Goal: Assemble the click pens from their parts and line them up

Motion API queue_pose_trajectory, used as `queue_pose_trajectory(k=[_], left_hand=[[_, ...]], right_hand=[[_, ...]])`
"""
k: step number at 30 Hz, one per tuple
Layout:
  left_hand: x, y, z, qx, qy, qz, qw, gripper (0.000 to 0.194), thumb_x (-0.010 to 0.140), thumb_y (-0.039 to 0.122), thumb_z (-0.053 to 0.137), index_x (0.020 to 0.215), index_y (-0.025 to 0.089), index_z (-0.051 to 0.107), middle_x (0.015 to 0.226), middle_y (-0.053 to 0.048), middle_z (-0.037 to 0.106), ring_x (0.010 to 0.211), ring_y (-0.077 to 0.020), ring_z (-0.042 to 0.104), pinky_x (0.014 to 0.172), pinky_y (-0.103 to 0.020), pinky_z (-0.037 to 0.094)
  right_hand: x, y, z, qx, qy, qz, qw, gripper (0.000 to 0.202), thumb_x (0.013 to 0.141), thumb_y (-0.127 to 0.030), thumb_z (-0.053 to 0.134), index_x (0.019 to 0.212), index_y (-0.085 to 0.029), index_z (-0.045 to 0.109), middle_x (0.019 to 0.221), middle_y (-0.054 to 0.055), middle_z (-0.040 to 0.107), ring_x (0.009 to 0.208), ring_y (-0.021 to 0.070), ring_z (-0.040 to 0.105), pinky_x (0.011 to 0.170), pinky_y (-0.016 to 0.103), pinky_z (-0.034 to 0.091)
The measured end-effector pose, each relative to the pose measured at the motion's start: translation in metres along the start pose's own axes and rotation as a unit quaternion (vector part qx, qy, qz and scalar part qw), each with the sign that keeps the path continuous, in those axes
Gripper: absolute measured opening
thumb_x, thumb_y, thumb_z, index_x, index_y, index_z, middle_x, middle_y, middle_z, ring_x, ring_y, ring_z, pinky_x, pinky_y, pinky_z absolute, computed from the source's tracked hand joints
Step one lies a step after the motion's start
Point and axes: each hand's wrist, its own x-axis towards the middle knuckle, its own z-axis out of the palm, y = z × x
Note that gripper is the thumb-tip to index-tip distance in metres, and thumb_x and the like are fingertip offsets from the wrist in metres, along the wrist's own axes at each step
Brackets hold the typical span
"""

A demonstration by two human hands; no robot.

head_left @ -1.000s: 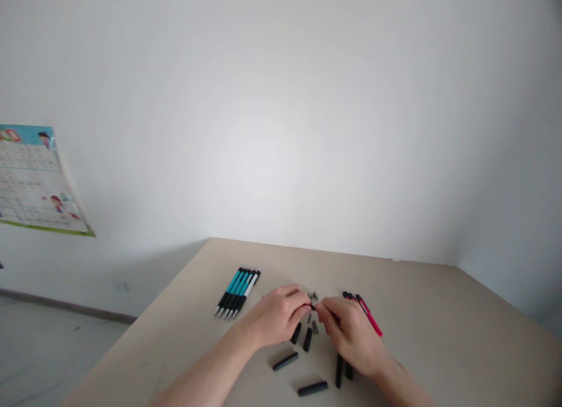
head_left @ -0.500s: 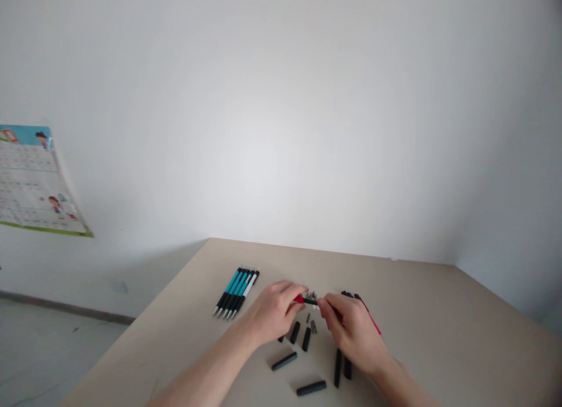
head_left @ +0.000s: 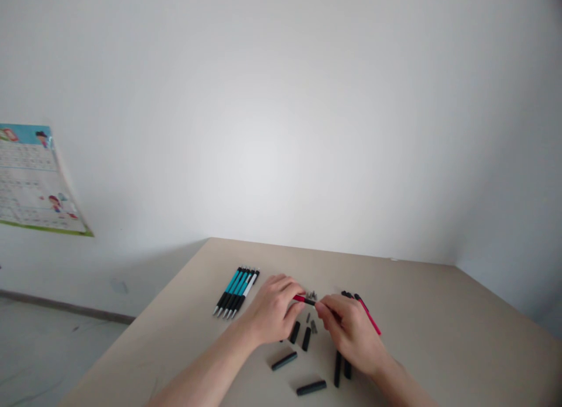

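A pen with a red barrel and black front section (head_left: 309,302) spans the gap between my two hands above the table. My left hand (head_left: 276,310) pinches its red end, fingers closed. At the other end, my right hand (head_left: 346,328) closes its thumb and fingers round the tip, which they hide. Small metallic pen parts (head_left: 311,294) lie just behind the pen. Below the hands are several short black tubes, like pen grips, one black tube (head_left: 284,361) lying slantwise and another black tube (head_left: 311,387) nearer me.
A row of several blue and white pens (head_left: 237,293) with black grips lies left of my left hand. Red barrels (head_left: 369,315) lie partly behind my right hand, and long black pieces (head_left: 338,369) below it. The beige table (head_left: 421,313) meets the wall behind.
My right hand has shifted slightly left, closer to my left hand. More of the pen's red barrel now shows between them. The loose parts on the table have stayed put.
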Motion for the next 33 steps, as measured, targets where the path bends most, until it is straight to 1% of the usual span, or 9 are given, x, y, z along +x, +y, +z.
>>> queue_pose_trajectory(k=[3, 7, 12, 16, 19, 22, 25, 30, 33], left_hand=[[0.0003, -0.0004, 0.0010, 0.009, 0.004, 0.011, 1.000, 0.014, 0.089, 0.011, 0.048, 0.085, 0.017, 0.061, 0.087, -0.005, 0.064, 0.086, -0.0201, 0.055, 0.078, -0.034, 0.043], [0.0007, -0.0016, 0.0024, 0.006, 0.019, 0.004, 1.000, 0.011, 0.089, 0.014, 0.052, 0.085, 0.016, 0.062, 0.086, -0.005, 0.064, 0.086, -0.0205, 0.054, 0.078, -0.035, 0.042], [0.0005, -0.0020, 0.0026, 0.012, -0.011, 0.016, 1.000, 0.017, 0.090, 0.011, 0.047, 0.090, 0.017, 0.063, 0.090, -0.006, 0.066, 0.090, -0.0213, 0.053, 0.081, -0.036, 0.042], [0.0008, -0.0020, 0.0019, 0.013, -0.007, -0.007, 1.000, 0.009, 0.087, 0.012, 0.055, 0.080, 0.016, 0.059, 0.082, -0.004, 0.064, 0.086, -0.0202, 0.053, 0.078, -0.034, 0.041], [0.0009, 0.0005, -0.0010, 0.015, -0.009, -0.025, 1.000, 0.004, 0.084, 0.016, 0.061, 0.085, 0.017, 0.058, 0.084, -0.004, 0.064, 0.088, -0.0214, 0.053, 0.080, -0.035, 0.041], [0.0012, 0.0025, -0.0021, 0.014, -0.026, -0.006, 1.000, 0.006, 0.087, 0.014, 0.055, 0.089, 0.017, 0.059, 0.087, -0.005, 0.065, 0.090, -0.0219, 0.053, 0.081, -0.036, 0.041], [0.0013, 0.0017, -0.0003, 0.012, -0.024, -0.005, 1.000, 0.011, 0.087, 0.011, 0.053, 0.081, 0.017, 0.059, 0.080, -0.004, 0.065, 0.086, -0.0209, 0.053, 0.079, -0.034, 0.040], [0.0009, 0.0019, -0.0009, 0.027, -0.017, -0.018, 0.999, 0.001, 0.085, 0.016, 0.058, 0.085, 0.016, 0.059, 0.084, -0.005, 0.065, 0.088, -0.0219, 0.053, 0.080, -0.036, 0.040], [0.0016, 0.0041, -0.0024, 0.025, -0.033, -0.005, 0.999, 0.011, 0.088, 0.014, 0.051, 0.087, 0.017, 0.062, 0.085, -0.005, 0.066, 0.089, -0.0214, 0.053, 0.081, -0.036, 0.040]], right_hand=[[0.0004, 0.0015, 0.0004, -0.006, -0.001, 0.000, 1.000, 0.038, 0.095, -0.035, 0.038, 0.061, -0.021, 0.040, 0.059, 0.001, 0.054, 0.057, 0.0148, 0.047, 0.056, 0.026, 0.030], [0.0007, 0.0028, 0.0008, -0.011, -0.002, -0.002, 1.000, 0.037, 0.096, -0.034, 0.037, 0.062, -0.020, 0.041, 0.060, 0.001, 0.054, 0.058, 0.0149, 0.047, 0.057, 0.026, 0.030], [-0.0005, 0.0022, -0.0003, -0.020, -0.003, -0.003, 1.000, 0.035, 0.095, -0.032, 0.038, 0.063, -0.020, 0.043, 0.061, 0.001, 0.055, 0.059, 0.0153, 0.048, 0.057, 0.026, 0.031], [-0.0010, 0.0023, -0.0005, -0.027, -0.008, -0.003, 1.000, 0.035, 0.095, -0.032, 0.038, 0.062, -0.020, 0.044, 0.061, 0.002, 0.054, 0.058, 0.0153, 0.048, 0.056, 0.026, 0.031], [-0.0009, 0.0021, -0.0003, -0.022, -0.005, -0.008, 1.000, 0.035, 0.095, -0.032, 0.038, 0.063, -0.020, 0.044, 0.062, 0.002, 0.055, 0.058, 0.0154, 0.049, 0.057, 0.026, 0.032], [-0.0005, 0.0012, -0.0005, -0.022, 0.001, -0.016, 1.000, 0.034, 0.095, -0.031, 0.038, 0.064, -0.020, 0.046, 0.062, 0.002, 0.056, 0.059, 0.0158, 0.050, 0.057, 0.026, 0.032], [-0.0004, 0.0006, -0.0006, -0.026, 0.000, -0.019, 0.999, 0.033, 0.095, -0.030, 0.039, 0.065, -0.020, 0.048, 0.063, 0.003, 0.057, 0.060, 0.0160, 0.051, 0.057, 0.026, 0.032], [-0.0004, 0.0012, 0.0007, -0.026, 0.002, -0.019, 0.999, 0.034, 0.095, -0.031, 0.039, 0.064, -0.020, 0.048, 0.062, 0.002, 0.056, 0.059, 0.0155, 0.050, 0.057, 0.026, 0.031], [0.0003, 0.0020, 0.0003, -0.024, 0.000, -0.024, 0.999, 0.033, 0.095, -0.030, 0.039, 0.065, -0.020, 0.049, 0.063, 0.002, 0.057, 0.060, 0.0153, 0.050, 0.058, 0.026, 0.031]])
